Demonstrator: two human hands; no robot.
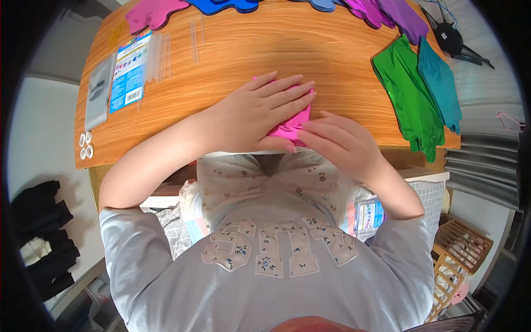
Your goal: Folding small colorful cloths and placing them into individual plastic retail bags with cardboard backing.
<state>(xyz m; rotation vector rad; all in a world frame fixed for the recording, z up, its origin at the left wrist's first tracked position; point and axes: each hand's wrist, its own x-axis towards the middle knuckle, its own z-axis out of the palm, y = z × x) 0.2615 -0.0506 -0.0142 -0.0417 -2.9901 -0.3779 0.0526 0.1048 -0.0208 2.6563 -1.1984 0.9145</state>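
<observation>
A bright pink foil balloon (296,124), flat and creased, lies on the wooden table close to its front edge. My left hand (265,110) rests over it with the fingers stretched out and somewhat apart, pressing it down and covering much of it. At the right lower edge of the foil, my right hand (337,138) has its fingers closed together on the pink material. The thumb side of the right hand is partly hidden, and that hand is slightly blurred.
Flat green (409,94) and teal foil balloons (440,83) lie at the table's right; pink (155,14), blue (224,5) and purple ones (404,19) along the far edge. A blue-white package card (130,74), clear strips (160,55), a clear bag (99,91) and several white rings (87,145) lie left.
</observation>
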